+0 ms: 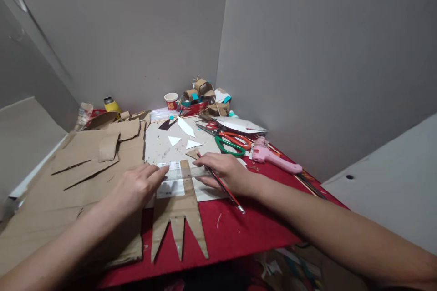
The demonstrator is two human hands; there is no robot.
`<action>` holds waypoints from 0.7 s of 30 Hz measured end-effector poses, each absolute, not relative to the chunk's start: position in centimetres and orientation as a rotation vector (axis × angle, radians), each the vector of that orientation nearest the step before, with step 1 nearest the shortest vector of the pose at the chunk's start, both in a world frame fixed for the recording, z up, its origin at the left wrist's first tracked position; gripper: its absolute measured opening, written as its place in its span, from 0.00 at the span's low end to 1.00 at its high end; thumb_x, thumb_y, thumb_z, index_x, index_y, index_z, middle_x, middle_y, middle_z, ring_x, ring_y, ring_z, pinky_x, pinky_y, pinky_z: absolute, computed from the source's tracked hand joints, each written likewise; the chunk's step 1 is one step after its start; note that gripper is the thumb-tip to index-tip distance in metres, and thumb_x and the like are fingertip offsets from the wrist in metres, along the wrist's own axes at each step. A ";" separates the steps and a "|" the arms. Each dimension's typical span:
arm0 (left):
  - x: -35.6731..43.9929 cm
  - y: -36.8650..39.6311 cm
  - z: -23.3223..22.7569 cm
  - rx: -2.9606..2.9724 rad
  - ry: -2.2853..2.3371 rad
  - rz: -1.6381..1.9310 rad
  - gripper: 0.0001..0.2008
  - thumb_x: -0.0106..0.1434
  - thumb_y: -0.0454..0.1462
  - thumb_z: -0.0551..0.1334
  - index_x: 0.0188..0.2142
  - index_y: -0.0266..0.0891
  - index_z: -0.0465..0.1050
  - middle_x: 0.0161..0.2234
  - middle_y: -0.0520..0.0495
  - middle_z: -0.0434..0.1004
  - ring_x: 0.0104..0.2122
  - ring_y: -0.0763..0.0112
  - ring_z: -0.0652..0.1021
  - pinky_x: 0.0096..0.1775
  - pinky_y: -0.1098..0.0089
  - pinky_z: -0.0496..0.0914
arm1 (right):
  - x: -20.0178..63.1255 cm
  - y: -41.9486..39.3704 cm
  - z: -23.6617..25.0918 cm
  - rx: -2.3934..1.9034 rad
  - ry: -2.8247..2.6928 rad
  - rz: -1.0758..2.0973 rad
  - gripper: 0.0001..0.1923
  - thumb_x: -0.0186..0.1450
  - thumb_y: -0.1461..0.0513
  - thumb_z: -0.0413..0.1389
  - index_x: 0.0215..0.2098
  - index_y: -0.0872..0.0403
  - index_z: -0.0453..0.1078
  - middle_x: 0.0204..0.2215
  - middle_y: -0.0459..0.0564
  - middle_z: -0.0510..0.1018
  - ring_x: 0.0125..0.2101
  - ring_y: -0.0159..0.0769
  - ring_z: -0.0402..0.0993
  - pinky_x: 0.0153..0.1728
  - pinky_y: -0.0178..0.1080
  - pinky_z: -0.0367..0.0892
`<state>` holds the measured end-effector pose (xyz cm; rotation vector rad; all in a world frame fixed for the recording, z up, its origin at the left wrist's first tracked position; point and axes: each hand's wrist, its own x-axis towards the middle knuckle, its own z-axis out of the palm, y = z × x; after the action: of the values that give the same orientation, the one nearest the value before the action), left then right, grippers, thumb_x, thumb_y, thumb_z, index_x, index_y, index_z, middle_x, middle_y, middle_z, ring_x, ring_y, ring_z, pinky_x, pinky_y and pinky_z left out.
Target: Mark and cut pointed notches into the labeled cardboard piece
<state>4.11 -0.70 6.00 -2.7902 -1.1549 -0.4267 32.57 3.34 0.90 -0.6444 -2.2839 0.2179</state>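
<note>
- Left hand (136, 186), centre frame: your open, flat fingers pin the clear ruler (186, 173) across the pronged cardboard piece (177, 211). Press evenly.
- Right hand (227, 173) grips the red pencil (221, 184); keep its tip against the ruler edge.

One view only. Worn on head, looking forward and down. Close over red counter (239, 232), facing grey wall corner (221, 54). Both arms reaching in from bottom.
</note>
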 end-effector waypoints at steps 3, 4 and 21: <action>3.5 -0.9 6.2 -2.759 -1.222 -0.424 0.18 0.69 0.32 0.52 0.54 0.40 0.74 0.40 0.38 0.81 0.35 0.60 0.80 0.34 0.64 0.73 | 32.7 3.4 1.1 -0.593 -2.258 0.243 0.10 0.69 0.58 0.54 0.45 0.52 0.74 0.35 0.55 0.81 0.34 0.40 0.77 0.34 0.41 0.72; 3.4 -0.9 6.2 -2.745 -1.243 -0.428 0.17 0.70 0.34 0.53 0.53 0.41 0.74 0.40 0.39 0.82 0.35 0.61 0.80 0.34 0.64 0.74 | 32.7 3.4 1.2 -0.575 -2.253 0.252 0.10 0.70 0.59 0.53 0.44 0.51 0.75 0.35 0.54 0.82 0.34 0.40 0.78 0.35 0.41 0.72; 0.7 3.3 3.6 -2.833 -1.016 -0.460 0.18 0.68 0.33 0.55 0.54 0.36 0.75 0.46 0.29 0.79 0.41 0.50 0.81 0.38 0.52 0.77 | 33.2 4.5 0.8 -0.655 -2.193 0.309 0.10 0.70 0.61 0.54 0.47 0.54 0.73 0.33 0.56 0.81 0.33 0.41 0.77 0.33 0.42 0.72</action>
<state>0.68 3.34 3.63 -2.8332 -1.0165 -0.4604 33.21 4.48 0.76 -0.6554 -2.1926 0.3094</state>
